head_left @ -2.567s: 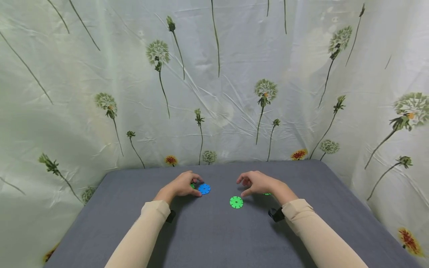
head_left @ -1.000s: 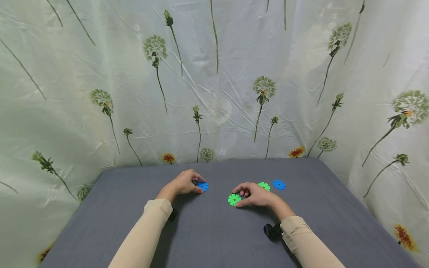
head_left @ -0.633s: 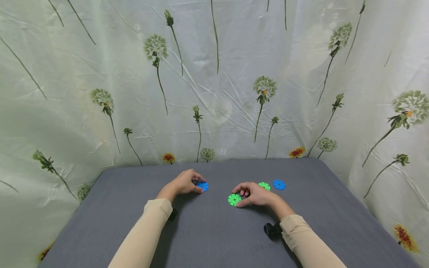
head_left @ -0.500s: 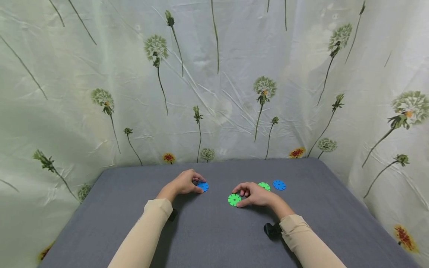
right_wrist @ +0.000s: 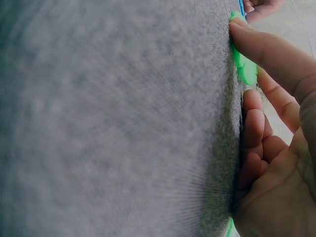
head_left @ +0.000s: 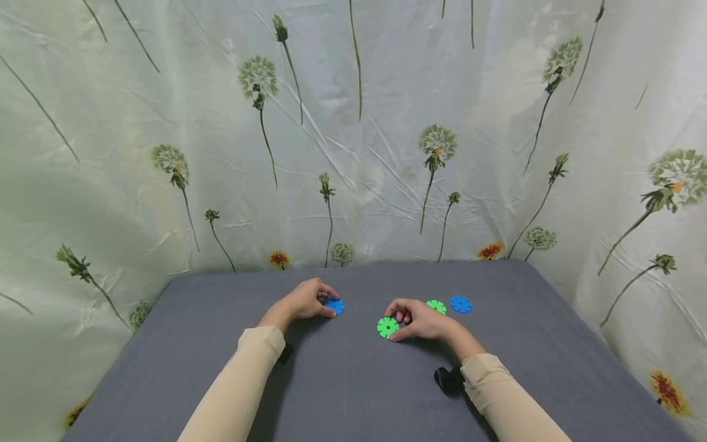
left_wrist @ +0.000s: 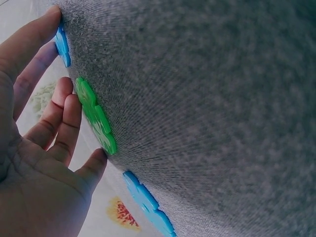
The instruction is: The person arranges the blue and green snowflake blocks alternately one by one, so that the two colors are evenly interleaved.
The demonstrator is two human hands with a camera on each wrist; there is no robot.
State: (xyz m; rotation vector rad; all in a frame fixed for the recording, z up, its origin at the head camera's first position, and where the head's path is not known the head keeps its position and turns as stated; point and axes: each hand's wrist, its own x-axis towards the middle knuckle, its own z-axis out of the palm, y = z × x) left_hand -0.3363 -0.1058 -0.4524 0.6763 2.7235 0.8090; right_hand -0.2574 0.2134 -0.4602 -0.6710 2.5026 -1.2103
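- We see the person's left hand (head_left: 305, 299) grasping a notched blue disc (head_left: 335, 306), pinched between thumb and index finger at its edges.
- In the left wrist view we find a green disc (left_wrist: 96, 116) under that hand, just beside its curled fingers.
- We also see an outer blue disc (left_wrist: 148, 202) past the little finger, on the side away from the thumb; the hand hides it in the head view.
- We see the right hand (head_left: 420, 319) grasping a bright green disc (head_left: 388, 328) between thumb and index finger, its other fingers curled. We cannot tell whether this piece is lifted.
- Just behind the right hand's knuckles we see a second green disc (head_left: 436, 305), partly covered by the hand, with a second blue disc (head_left: 461, 304) just beside it, farther from the fingertips.
- Beneath both hands we see grey cloth (head_left: 353, 380); beyond their fingers hangs a flowered backdrop (head_left: 381, 92).
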